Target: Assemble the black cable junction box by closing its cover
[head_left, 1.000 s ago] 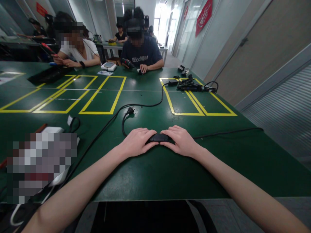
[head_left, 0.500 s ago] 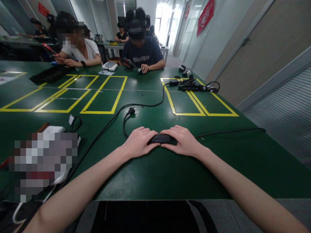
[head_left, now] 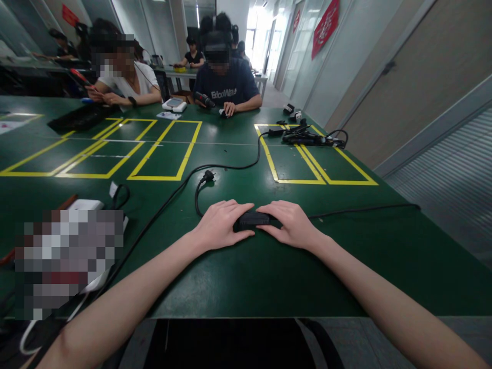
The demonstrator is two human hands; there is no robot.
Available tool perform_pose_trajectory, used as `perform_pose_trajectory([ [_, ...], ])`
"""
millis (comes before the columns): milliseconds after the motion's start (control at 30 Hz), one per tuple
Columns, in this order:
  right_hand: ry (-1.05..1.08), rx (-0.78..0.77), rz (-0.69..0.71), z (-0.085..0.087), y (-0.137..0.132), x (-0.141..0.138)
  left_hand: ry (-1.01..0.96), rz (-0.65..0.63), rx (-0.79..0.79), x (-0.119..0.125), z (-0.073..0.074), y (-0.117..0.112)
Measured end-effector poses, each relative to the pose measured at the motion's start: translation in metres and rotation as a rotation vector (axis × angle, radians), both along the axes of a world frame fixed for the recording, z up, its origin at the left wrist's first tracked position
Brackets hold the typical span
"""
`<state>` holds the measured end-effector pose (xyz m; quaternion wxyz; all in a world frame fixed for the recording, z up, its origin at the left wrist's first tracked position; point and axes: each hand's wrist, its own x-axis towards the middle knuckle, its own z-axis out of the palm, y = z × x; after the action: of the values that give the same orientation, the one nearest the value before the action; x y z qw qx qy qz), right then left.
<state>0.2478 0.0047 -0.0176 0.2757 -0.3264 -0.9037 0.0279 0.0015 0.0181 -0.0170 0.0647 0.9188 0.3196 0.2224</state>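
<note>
A black power adapter (head_left: 254, 219) lies on the green table, level with the front edge. My left hand (head_left: 219, 224) wraps loosely around its left end, fingers along the far side and thumb a little off the near side. Around the right end curls my right hand (head_left: 290, 223), its fingertips on the far edge and its thumb at the near edge. Beyond my left hand, a short cord ends in a black plug (head_left: 208, 176). From beside my right hand a thin black cable (head_left: 361, 209) runs off to the right. The adapter's ends are partly hidden by my hands.
A blurred-out item with a white case (head_left: 86, 205) and cords lies at left. A long black cord (head_left: 226, 166) crosses the table to a cable bundle (head_left: 303, 134). Yellow tape (head_left: 154, 178) marks rectangles. Across sit two people; one has a drill (head_left: 203, 99). A black tray (head_left: 80, 117) lies far left.
The fingers and thumbs of both hands have spread slightly, leaving more of the power adapter showing. The adapter has hardly moved.
</note>
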Motion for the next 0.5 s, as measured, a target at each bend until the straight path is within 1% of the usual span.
perform_pose_trajectory([
  [100, 0.029, -0.015, -0.002, 0.0008, -0.0004, 0.0003, -0.009, -0.011, 0.023, -0.0007, 0.0009, -0.0007],
  [233, 0.045, -0.051, 0.045, 0.0001, 0.0000, 0.0003, -0.009, -0.031, 0.059, -0.0009, 0.0004, -0.0016],
  [367, 0.091, -0.041, 0.061, 0.0004, -0.0003, -0.0008, -0.076, -0.053, 0.157, -0.0013, -0.0017, -0.0021],
  [433, 0.119, -0.121, 0.052, 0.0036, -0.0018, -0.0013, -0.075, -0.072, 0.222, -0.0019, -0.0022, -0.0021],
  [500, 0.155, -0.274, 0.045, 0.0082, -0.0043, -0.0011, -0.047, -0.108, 0.279, -0.0026, -0.0022, -0.0019],
])
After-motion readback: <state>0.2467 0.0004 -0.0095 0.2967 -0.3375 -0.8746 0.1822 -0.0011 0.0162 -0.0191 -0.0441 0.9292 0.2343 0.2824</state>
